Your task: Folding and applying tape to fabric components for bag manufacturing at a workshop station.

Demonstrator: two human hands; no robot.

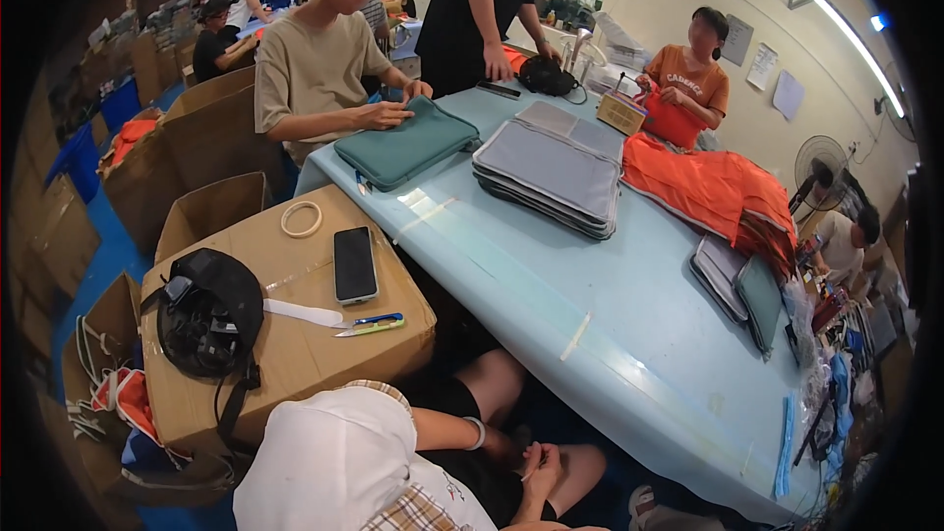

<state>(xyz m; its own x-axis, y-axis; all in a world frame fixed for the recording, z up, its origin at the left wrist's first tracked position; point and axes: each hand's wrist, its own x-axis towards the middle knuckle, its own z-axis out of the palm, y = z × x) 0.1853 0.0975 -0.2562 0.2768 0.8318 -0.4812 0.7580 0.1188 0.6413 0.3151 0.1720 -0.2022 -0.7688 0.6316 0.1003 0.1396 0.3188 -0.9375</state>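
1. Right hand (543, 468): fingers bent inward; cannot tell what, if anything, they hold.
2. Left hand (503, 448): just beside, shadowed; finger state unclear.
3. Cardboard box (324, 359): near, beside the counter (669, 334).

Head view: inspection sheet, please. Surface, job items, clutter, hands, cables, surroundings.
Surface: light-blue table covering with tape strips; cardboard box alongside.
Job items: teal zip case in a co-worker's hands; stacked grey cases; orange fabric.
Clutter: on the box, black strapped headgear, smartphone, tape roll, pen-like tools.
Hands: left hand and right hand close together near the lap; grip unclear.
Cables: none clearly traceable; a strap trails from the headgear.
Surroundings: co-workers around the table, fan at right, cardboard cartons at left.
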